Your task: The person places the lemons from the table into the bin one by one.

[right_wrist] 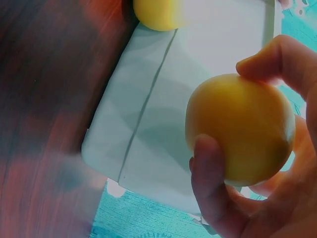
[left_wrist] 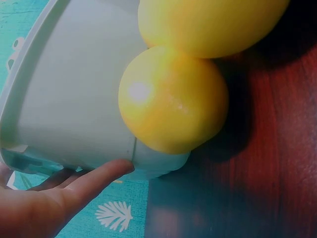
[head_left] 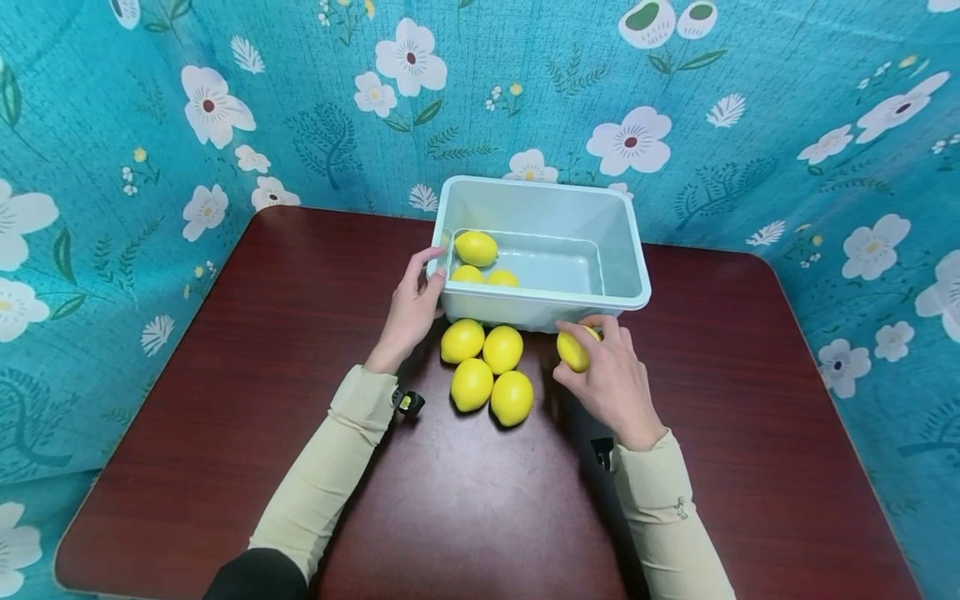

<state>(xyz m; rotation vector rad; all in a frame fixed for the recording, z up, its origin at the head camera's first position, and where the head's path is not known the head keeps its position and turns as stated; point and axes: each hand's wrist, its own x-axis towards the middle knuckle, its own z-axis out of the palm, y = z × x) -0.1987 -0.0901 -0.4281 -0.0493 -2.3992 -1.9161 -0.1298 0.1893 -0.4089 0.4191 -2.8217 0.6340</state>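
Observation:
My right hand [head_left: 611, 383] pinches a yellow lemon [right_wrist: 237, 129] between thumb and fingers, in front of the bin's near wall and toward its right end. The pale grey-blue plastic bin [head_left: 543, 310] stands upright at the back of the table. Against its left end rests my left hand [head_left: 408, 317], fingers extended near the rim; in the left wrist view its thumb [left_wrist: 101, 177] lies straight along the wall. Inside the bin, three lemons, one of them this lemon [head_left: 476, 248], lie at the left. Several more, including this near lemon [head_left: 512, 398], sit clustered before the bin.
The dark red-brown table [head_left: 225, 400] has rounded corners and extends to both sides of the bin. A blue floral cloth [head_left: 517, 92] hangs behind and around the table, close to the bin's back wall. Small dark wrist devices, such as this one [head_left: 408, 403], sit under both cuffs.

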